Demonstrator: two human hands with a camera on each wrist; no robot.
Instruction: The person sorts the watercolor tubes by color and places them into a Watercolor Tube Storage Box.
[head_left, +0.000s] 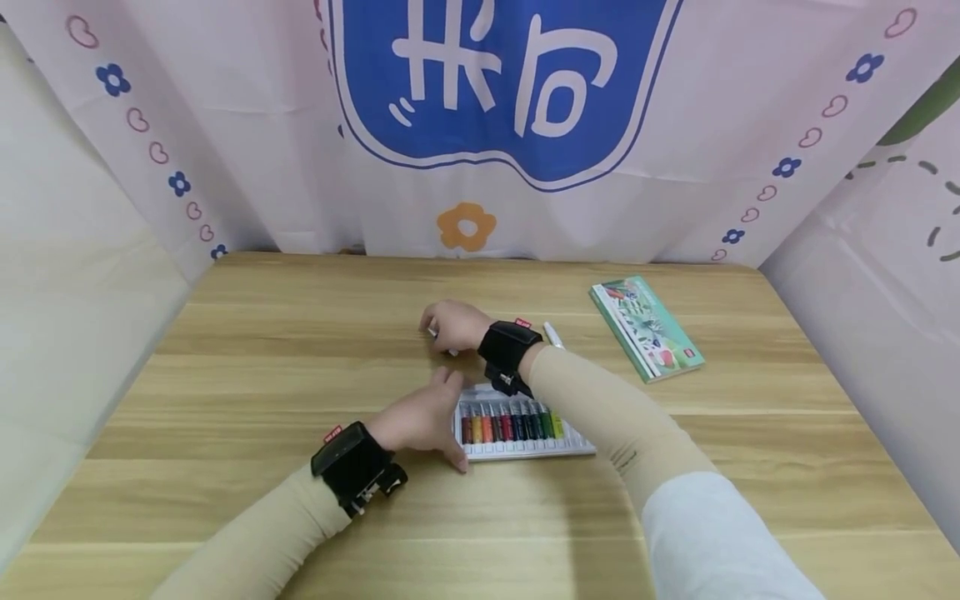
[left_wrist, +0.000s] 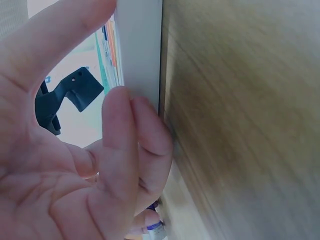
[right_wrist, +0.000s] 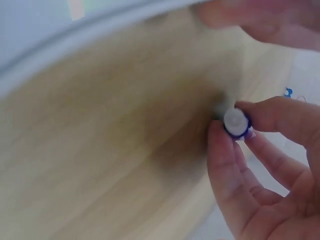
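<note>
A white tray [head_left: 525, 451] holds a row of small paint tubes [head_left: 506, 422] in several colours. My left hand [head_left: 423, 414] holds the tray's left end, thumb at the near corner and fingers toward the far one. In the left wrist view, the thumb and fingertips touch the tray's pale side wall [left_wrist: 141, 50]. Beyond the tray's far left corner, my right hand [head_left: 456, 325] pinches a paint tube [right_wrist: 235, 123] between thumb and fingers, just above the table. Its round white end and a blue band show in the right wrist view; most of its body is hidden.
A slim white tube [head_left: 552, 335] lies behind the right forearm, which covers part of the tray. A green box with a printed picture [head_left: 648, 329] lies at the right on the wooden table [head_left: 300, 333]. A printed curtain [head_left: 262, 125] hangs behind the table's far edge.
</note>
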